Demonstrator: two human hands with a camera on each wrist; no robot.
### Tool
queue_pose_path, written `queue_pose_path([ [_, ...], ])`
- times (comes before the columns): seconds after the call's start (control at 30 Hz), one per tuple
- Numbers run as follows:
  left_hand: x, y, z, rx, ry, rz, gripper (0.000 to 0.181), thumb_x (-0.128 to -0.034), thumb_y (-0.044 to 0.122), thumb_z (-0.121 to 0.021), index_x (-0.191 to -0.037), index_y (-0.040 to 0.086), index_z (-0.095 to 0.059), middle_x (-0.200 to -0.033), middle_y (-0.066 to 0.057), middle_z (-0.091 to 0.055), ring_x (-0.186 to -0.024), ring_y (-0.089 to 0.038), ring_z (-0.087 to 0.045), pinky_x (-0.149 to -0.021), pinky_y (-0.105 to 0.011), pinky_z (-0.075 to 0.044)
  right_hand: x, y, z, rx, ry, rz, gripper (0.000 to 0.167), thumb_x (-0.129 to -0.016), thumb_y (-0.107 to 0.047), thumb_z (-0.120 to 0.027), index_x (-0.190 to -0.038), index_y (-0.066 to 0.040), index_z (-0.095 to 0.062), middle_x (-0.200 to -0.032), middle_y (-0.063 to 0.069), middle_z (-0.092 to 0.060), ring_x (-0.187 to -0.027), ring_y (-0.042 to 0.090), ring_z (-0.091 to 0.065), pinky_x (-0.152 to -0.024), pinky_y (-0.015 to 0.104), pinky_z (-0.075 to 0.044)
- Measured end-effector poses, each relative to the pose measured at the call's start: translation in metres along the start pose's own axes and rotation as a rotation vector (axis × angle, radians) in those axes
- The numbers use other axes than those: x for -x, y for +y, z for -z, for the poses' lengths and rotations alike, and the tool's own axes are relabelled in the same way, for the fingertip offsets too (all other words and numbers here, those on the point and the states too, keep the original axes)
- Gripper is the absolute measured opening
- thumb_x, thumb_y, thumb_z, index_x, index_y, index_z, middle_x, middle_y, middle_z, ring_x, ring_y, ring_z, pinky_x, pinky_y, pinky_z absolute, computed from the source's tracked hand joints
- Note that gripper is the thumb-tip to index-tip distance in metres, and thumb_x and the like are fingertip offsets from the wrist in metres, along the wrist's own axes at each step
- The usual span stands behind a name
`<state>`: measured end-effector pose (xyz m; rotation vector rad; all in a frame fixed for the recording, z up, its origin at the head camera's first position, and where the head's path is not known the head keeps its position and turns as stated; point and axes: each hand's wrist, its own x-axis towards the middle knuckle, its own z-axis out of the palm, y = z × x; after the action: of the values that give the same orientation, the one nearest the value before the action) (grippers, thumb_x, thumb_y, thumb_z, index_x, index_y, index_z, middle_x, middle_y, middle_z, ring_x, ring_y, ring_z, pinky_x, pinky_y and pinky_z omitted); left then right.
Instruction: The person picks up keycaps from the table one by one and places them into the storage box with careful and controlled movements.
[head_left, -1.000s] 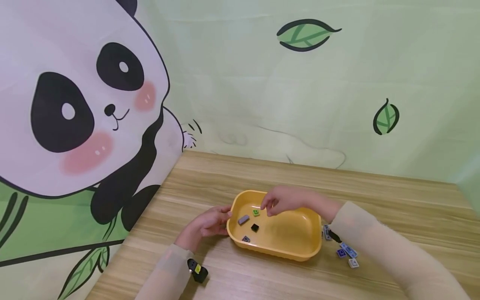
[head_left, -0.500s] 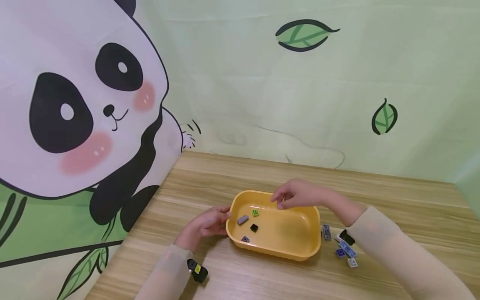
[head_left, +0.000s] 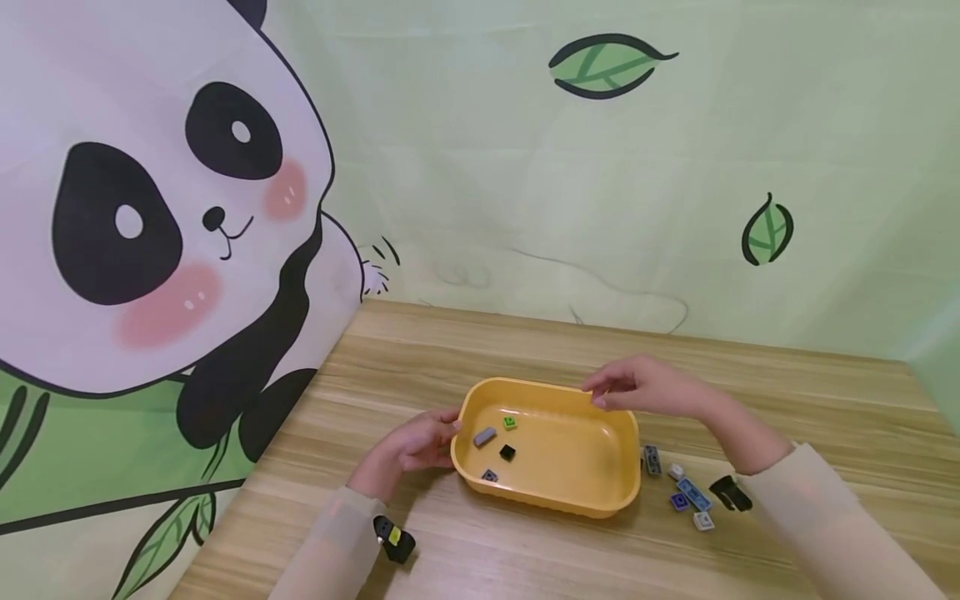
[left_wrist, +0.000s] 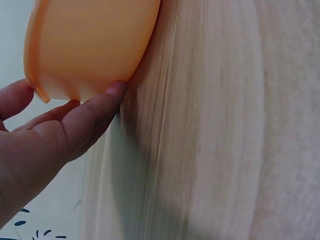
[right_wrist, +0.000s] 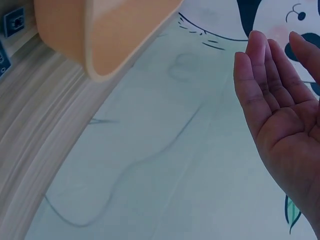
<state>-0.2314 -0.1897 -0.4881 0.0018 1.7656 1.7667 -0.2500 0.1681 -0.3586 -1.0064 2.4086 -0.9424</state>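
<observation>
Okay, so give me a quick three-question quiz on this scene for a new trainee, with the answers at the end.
1. How many small pieces lie inside the yellow tray?
2. True or false: the right hand is empty.
3. In the head view, the left hand holds the yellow tray at: A) its left end, B) its right end, C) its near side.

Key: 1. Four. 2. True. 3. A.

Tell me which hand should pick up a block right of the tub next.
Probably the right hand: it looks empty and is nearer those blocks, while the left hand holds the tub.
</observation>
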Motion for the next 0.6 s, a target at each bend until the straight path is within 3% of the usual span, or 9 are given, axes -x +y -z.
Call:
queue_pose_path([
  [0.27,0.001,0.001,-0.001,0.001,0.002,0.002,0.057,-0.1098,0.014,-0.035,-0.161,-0.005,-0.018,-0.159,-0.03,-0.036,-0.119,-0.018,-0.056,-0.106,-0.047,-0.049,0.027,0.012,0.003,-0.069,0.076,-0.004,0.031,-0.1,-0.01,-0.063,-0.124,0.008,-0.067,-0.111,0.017,-0.074,-0.096,0.001,-0.066,-0.082,0.021,-0.057],
  [0.4,0.001,0.001,-0.001,0.0,0.0,-0.002,0.056,-0.1099,0.013,-0.034,-0.161,-0.006,-0.018,-0.16,-0.031,-0.034,-0.12,-0.019,-0.055,-0.11,-0.051,-0.047,0.041,0.017,0.002,-0.074,0.1,0.007,0.029,-0.1,-0.008,-0.063,-0.124,0.008,-0.067,-0.111,0.02,-0.074,-0.095,-0.003,-0.065,-0.082,0.02,-0.057],
  [0.6,0.001,0.001,-0.001,-0.001,0.002,0.002,0.056,-0.11,0.013,-0.033,-0.16,-0.006,-0.018,-0.161,-0.031,-0.032,-0.122,-0.02,-0.054,-0.112,-0.053,-0.045,0.059,0.026,-0.004,-0.06,0.13,-0.038,0.031,-0.101,-0.009,-0.062,-0.125,0.01,-0.065,-0.109,0.019,-0.075,-0.093,-0.008,-0.063,-0.08,0.019,-0.058],
])
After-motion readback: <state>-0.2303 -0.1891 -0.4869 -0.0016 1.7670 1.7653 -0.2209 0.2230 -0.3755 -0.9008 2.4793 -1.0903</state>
